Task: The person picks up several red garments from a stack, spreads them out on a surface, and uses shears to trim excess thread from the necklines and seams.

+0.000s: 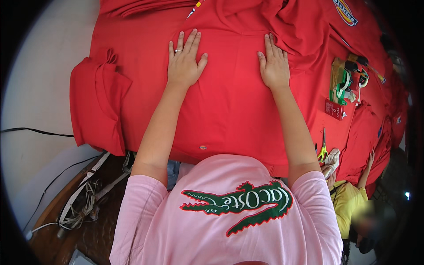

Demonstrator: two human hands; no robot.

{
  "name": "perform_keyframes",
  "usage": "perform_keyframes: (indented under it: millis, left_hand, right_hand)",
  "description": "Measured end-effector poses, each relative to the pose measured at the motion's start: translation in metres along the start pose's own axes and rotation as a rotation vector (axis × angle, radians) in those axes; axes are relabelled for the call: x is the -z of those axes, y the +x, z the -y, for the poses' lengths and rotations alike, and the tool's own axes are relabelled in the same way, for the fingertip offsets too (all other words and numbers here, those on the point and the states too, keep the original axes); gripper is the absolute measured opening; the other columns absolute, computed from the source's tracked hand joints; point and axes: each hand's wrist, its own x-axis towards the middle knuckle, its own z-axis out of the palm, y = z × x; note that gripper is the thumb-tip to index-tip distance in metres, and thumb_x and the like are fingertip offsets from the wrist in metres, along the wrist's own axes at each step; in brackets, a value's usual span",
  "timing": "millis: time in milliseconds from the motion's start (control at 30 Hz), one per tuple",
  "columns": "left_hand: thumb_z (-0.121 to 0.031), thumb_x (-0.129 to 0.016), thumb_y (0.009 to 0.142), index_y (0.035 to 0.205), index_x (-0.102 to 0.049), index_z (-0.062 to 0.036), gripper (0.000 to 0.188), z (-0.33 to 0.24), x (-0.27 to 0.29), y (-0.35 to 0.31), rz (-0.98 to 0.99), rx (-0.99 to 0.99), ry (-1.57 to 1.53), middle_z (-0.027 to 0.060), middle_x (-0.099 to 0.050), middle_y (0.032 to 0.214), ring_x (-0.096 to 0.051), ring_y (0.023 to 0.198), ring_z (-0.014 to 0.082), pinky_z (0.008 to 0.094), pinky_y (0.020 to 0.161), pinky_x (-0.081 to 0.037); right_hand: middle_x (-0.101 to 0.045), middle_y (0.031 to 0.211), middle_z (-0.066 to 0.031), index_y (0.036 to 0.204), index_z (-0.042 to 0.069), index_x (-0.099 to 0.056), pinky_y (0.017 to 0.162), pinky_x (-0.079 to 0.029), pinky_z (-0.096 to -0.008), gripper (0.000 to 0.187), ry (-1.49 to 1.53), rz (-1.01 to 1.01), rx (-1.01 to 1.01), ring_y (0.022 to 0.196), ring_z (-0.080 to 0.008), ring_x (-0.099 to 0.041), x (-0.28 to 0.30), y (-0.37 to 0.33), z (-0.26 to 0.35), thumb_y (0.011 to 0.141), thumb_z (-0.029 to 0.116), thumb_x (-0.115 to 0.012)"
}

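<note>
A large red garment (229, 97) is spread across the work surface in front of me, with a small sewn label near its lower edge. My left hand (185, 64) lies flat on the red cloth, fingers spread, with a ring on one finger. To its right, my right hand (274, 66) also presses flat on the garment, thumb apart and fingers stretched away from me. Its fingertips touch a bunched part of red fabric (304, 37). Neither hand grips anything.
Folded red cloth (99, 106) lies at the left edge. On the right are tape dispensers (342, 81), a small red box (334, 110) and yellow-handled scissors (323, 152). A person in yellow (344, 203) is at the lower right. Bundled cords (84, 210) lie at the lower left.
</note>
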Motion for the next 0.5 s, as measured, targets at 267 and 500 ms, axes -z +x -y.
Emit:
perform_keyframes:
  millis: [267, 500]
  left_hand:
    - [-0.046, -0.051, 0.103, 0.166, -0.032, -0.0172, 0.072, 0.000, -0.002, 0.003, -0.058, 0.022, -0.002, 0.0012, -0.027, 0.174, -0.020, 0.161, 0.0303, 0.0559, 0.130, -0.013]
    - [-0.057, -0.050, 0.103, 0.163, -0.038, -0.0179, 0.072, 0.023, 0.000, -0.056, -0.116, 0.164, 0.060, 0.0096, -0.030, 0.172, -0.024, 0.159, 0.0345, 0.0614, 0.128, -0.014]
  right_hand:
    - [-0.039, 0.167, -0.0084, 0.164, 0.009, -0.032, 0.125, -0.031, -0.0508, 0.064, -0.010, -0.032, -0.014, 0.145, -0.0270, -0.046, -0.004, -0.001, -0.001, 0.109, 0.041, -0.045]
    - [-0.034, 0.169, -0.0136, 0.164, 0.014, -0.033, 0.128, -0.022, -0.0522, 0.070, -0.106, -0.082, -0.113, 0.155, -0.0318, -0.032, 0.001, -0.064, 0.004, 0.107, 0.051, -0.047]
